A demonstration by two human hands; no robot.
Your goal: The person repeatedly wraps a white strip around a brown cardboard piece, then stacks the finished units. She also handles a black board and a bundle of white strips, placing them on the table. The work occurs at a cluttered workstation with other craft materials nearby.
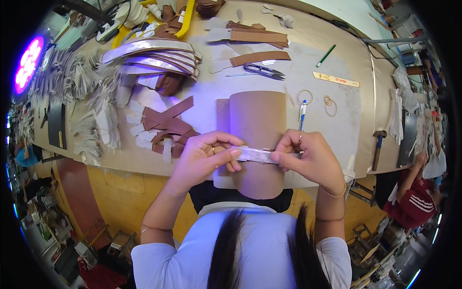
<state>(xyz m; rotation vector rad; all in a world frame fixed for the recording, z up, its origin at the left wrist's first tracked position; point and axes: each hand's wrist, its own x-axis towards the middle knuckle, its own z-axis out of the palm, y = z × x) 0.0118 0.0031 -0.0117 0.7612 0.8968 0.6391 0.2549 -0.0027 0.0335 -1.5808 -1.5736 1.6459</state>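
Both hands working centre frame: left hand (204, 156) and right hand (308, 156) each pinching grip on ends of pale strip (257, 154), stretching it across brown leather panel (256, 130) at desk (308, 72) edge. Strip seemingly not yet pressed down. Cut brown strips (166, 123) waiting centre-left; scissors (263, 71) lying above.

Bare tabletop (308, 82) lies open beyond the brown roll (257, 125) — scissors (263, 71) and strap pile (166, 127) crowd its left.

Long workbench (332, 103) topped with pale, stained board. Lying on it: brown leather strips (168, 126), stacked shoe-upper pieces (154, 57), thread snips (263, 70), green pencil (326, 55), wooden ruler (336, 79), two rubber bands (330, 106), blue pen (302, 114), hammer (378, 148), tan leather panel (257, 125).
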